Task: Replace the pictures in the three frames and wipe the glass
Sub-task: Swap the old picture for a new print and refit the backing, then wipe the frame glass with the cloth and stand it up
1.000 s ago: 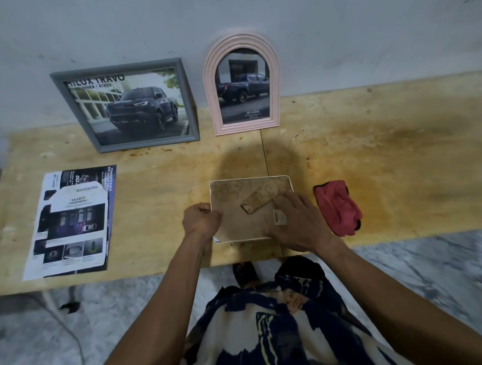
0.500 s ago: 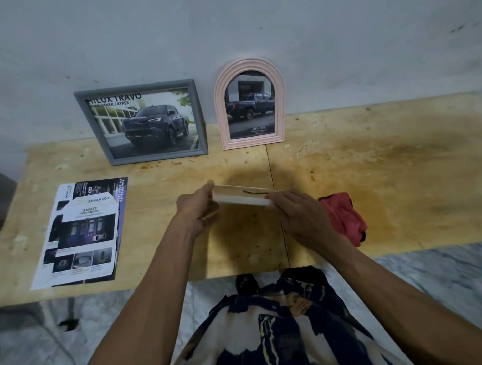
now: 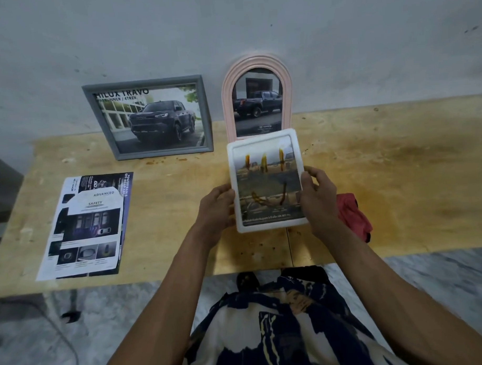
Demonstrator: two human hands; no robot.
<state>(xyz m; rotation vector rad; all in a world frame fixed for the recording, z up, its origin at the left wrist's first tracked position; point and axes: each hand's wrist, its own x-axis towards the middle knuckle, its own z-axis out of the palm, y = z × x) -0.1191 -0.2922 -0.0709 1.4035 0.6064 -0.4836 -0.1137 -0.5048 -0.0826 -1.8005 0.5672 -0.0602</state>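
Head camera is looking down at a wooden table [image 3: 398, 177] set against a grey wall, where a person is holding a white frame [image 3: 267, 181] up off the tabletop with its glass facing the lens. Left hand [image 3: 216, 207] is gripping the frame's left edge, and right hand [image 3: 317, 198] is gripping its right edge, thumb lying over the front border. Yellow-brown streaks are showing on the glass, three near the top and two curved ones lower down, over a picture that is too dim to make out. Behind it, a pink arched frame [image 3: 256, 69] is leaning upright against the wall, showing a dark pickup seen from the rear, its lower edge partly hidden by the white frame. Just to its left, a grey rectangular frame [image 3: 204, 115] is leaning there too, showing a dark pickup under large lettering. A brochure sheet [image 3: 91, 228] is lying flat near the table's left front. A red cloth [image 3: 354, 219] is lying crumpled on the table just beyond the right wrist.
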